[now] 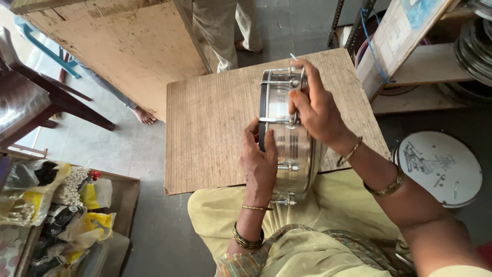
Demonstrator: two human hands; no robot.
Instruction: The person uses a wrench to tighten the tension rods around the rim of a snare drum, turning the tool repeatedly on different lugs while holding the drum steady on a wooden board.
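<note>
Seated person, head camera looking down. A small metal drum shell [289, 136] stands on edge at the near side of a bare plywood worktop [215, 128], partly over the lap, one rim turned to the left.

Left hand [260, 161]: wrapped around the near left part of the shell, fingers curled over the dark hoop [263, 110], thumb side flat on the polished wall. Grip closed on the drum, steadying it.

Right hand [315, 105]: comes over the top; fingertips pinched shut around a tension rod [279, 121] that runs across the shell wall. Whether a small tool sits between the fingers cannot be told.

Handling judgement: shell looks like thin polished steel, so stiff, fairly light, slick under the palm, and inclined to roll when stood on edge. It probably dents or scratches if dropped on the concrete floor. Best holds appear to be the hoop edge and the bracket lugs [288, 166], which give the fingers something to catch; the bare wall offers little friction. Rods are thin and threaded, best taken with fingertips.

Around it: a round white plate [441, 166] with loose screws and rods lies to the right, well apart from the drum. Bags of small parts [61, 205] sit in a box at lower left. Another person's legs [225, 28] stand beyond the worktop.
</note>
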